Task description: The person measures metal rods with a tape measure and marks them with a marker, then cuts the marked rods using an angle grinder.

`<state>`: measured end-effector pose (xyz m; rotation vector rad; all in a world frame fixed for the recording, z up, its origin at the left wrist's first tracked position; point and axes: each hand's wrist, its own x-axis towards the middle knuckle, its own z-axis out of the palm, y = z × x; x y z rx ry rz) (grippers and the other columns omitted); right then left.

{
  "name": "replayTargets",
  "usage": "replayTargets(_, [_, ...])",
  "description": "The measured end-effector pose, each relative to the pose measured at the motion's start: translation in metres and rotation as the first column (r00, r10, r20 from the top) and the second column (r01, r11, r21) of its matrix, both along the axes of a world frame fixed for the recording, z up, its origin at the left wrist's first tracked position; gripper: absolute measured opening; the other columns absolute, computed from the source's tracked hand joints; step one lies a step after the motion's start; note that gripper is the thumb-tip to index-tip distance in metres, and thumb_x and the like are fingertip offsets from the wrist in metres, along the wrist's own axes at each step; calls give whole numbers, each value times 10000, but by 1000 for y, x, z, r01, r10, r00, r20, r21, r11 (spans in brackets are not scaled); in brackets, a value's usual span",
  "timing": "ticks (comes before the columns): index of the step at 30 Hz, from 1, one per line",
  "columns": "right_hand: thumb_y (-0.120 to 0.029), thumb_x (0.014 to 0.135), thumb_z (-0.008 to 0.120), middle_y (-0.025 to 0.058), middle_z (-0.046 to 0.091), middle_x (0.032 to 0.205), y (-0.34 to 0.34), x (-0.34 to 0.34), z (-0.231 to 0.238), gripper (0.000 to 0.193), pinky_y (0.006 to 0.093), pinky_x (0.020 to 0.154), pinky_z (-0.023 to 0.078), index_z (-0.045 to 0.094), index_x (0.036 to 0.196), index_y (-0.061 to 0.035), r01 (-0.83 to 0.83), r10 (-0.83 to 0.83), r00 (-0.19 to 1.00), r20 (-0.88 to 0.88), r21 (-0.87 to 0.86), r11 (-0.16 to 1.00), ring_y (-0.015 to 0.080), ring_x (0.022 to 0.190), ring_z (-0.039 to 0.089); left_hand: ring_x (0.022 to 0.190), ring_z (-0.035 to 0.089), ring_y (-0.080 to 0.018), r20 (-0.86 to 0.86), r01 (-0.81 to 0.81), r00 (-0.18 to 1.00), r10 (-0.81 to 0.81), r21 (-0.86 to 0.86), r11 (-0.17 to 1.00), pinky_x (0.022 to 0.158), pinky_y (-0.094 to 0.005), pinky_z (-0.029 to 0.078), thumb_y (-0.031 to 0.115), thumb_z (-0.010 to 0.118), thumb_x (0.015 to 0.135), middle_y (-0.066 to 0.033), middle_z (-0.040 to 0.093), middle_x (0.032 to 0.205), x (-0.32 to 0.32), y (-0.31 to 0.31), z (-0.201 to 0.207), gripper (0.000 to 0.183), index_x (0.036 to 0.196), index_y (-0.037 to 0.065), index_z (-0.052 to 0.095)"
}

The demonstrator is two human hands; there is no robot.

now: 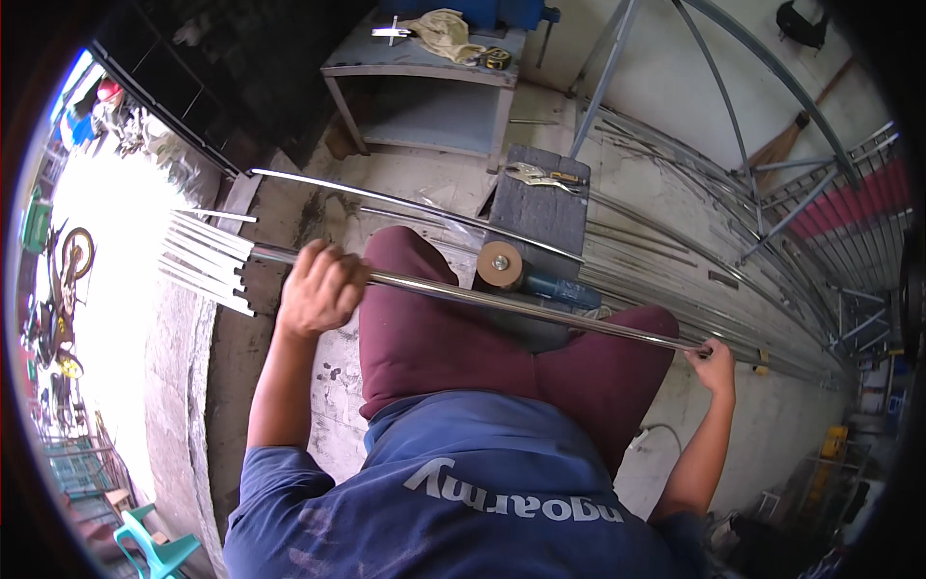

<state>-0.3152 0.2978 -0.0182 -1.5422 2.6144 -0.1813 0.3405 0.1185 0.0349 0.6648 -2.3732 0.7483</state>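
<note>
A long shiny metal tube (502, 300) lies across my lap, over both thighs, tilted down to the right. My left hand (321, 288) is wrapped round it near its left part. At its right end my right hand (714, 366) grips the tube with fingers closed. Just beyond the tube, between my knees, sits an angle grinder (559, 289) with a blue body and a brown disc (501, 266). Behind it a dark grey block (542, 210) carries locking pliers (536, 178). Another thin tube (405, 205) runs from the left to the block.
Several cut tubes (201, 262) lie side by side at the left ledge. A metal table (424, 68) with a cloth (442, 37) and a tape measure (497, 58) stands at the back. Long metal bars (666, 227) cover the floor to the right, beside a steel frame (603, 82).
</note>
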Motion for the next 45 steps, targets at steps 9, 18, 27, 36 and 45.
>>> replayTargets(9, [-287, 849, 816, 260, 668, 734, -44, 93, 11, 327, 506, 669, 546, 708, 719, -7, -197, 192, 965, 178, 6, 980, 481, 737, 671, 947, 543, -392, -75, -479, 864, 498, 185, 858, 974, -518, 414, 235, 777, 866, -155, 574, 999, 92, -42, 5, 290, 1003, 62, 588])
replayTargets(18, [-382, 919, 800, 192, 730, 780, -87, 243, -4, 348, 526, 711, 574, 677, 929, -56, -706, 674, 609, 418, -104, 701, 427, 768, 727, 971, 530, -389, 15, -765, 596, 803, 314, 562, 935, -516, 437, 292, 714, 1019, -166, 601, 899, 258, -58, 1, 380, 791, 9, 600])
replayTargets(27, [-365, 862, 860, 181, 747, 1072, -88, 168, 15, 417, 504, 918, 553, 676, 1030, -30, -653, 541, 661, 519, 43, 756, 410, 1050, 708, 1237, 572, -359, 555, -899, 341, 759, 428, 91, 1188, -603, 369, 10, 682, 905, -140, 652, 1161, 191, -72, 41, 119, 1020, 42, 680])
replayTargets(36, [-497, 766, 900, 130, 601, 1116, -45, 110, -9, 583, 528, 1048, 419, 669, 1064, -53, -555, 580, 791, 197, -170, 814, 388, 1116, 559, 941, 740, -265, 379, -457, 875, 302, 851, 257, 858, -399, 570, 48, 689, 948, -153, 758, 1030, 2, -161, 130, 384, 1329, 21, 656])
replayTargets(45, [-258, 646, 877, 121, 591, 1127, -41, 107, -47, 475, 583, 1090, 413, 687, 1047, -87, -444, 506, 860, 62, -397, 803, 375, 1064, 581, 1159, 711, -418, 434, -606, 795, 423, 599, 524, 998, -523, 552, 187, 655, 983, -226, 741, 1254, -178, -364, 27, 434, 1390, 37, 630])
